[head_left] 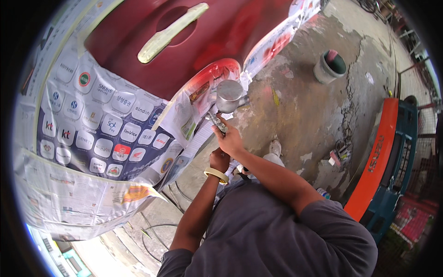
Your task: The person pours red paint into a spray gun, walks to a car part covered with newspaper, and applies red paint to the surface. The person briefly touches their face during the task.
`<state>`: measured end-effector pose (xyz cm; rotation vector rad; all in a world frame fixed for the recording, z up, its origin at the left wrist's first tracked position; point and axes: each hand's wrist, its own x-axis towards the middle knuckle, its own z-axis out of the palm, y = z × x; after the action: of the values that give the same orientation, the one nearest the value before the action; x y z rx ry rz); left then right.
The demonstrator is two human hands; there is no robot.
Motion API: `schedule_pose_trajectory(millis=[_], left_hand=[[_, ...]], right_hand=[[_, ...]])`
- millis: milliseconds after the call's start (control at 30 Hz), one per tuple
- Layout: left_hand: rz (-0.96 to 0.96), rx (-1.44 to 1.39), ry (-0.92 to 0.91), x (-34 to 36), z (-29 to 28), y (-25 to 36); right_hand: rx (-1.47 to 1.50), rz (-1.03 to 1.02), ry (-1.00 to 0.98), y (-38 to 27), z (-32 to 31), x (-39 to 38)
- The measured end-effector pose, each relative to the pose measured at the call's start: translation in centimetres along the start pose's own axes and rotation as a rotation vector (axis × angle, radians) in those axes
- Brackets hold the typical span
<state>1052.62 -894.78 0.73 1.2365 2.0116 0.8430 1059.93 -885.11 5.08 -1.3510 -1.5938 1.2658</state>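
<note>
My right hand (230,141) is closed round the metal body of a spray gun (217,122), which carries a round silver cup (229,96) on top. Just below it, my left hand (219,160) is curled closed beside the right wrist; what it holds, if anything, is hidden. A pale ring like a roll of masking tape (216,176) circles my left wrist. Ahead of the gun is a dark red car door panel (221,41), brighter red in patches near its lower edge. Its door handle (173,33) is covered in pale yellowish masking.
Printed masking paper (110,120) covers the vehicle on the left. A grey bucket (328,69) with a pinkish thing inside stands on the stained concrete floor (295,111). An orange and teal vehicle panel (376,152) lies at the right. A dark hose (159,226) curves along the floor.
</note>
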Motion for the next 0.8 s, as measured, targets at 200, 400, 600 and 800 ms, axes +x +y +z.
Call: schedule_pose_trajectory(millis=[200, 400, 600, 800], left_hand=[[0.057, 0.015, 0.095, -1.6, -0.9, -1.3], [0.086, -0.001, 0.151, -2.0, -1.4, -1.0], [0.246, 0.114, 0.112, -2.6, -1.2, -3.9], [0.130, -0.055, 0.042, -3.8, -1.7, -5.0]], right_hand=[[0.028, 0.051, -0.143, -0.6, 0.6, -1.7], [0.027, -0.019, -0.093, -0.5, 1.3, -2.3], [0.010, -0.039, -0.224, -2.6, 0.0, -3.9], [0.021, -0.084, -0.215, -3.3, 0.3, -4.8]])
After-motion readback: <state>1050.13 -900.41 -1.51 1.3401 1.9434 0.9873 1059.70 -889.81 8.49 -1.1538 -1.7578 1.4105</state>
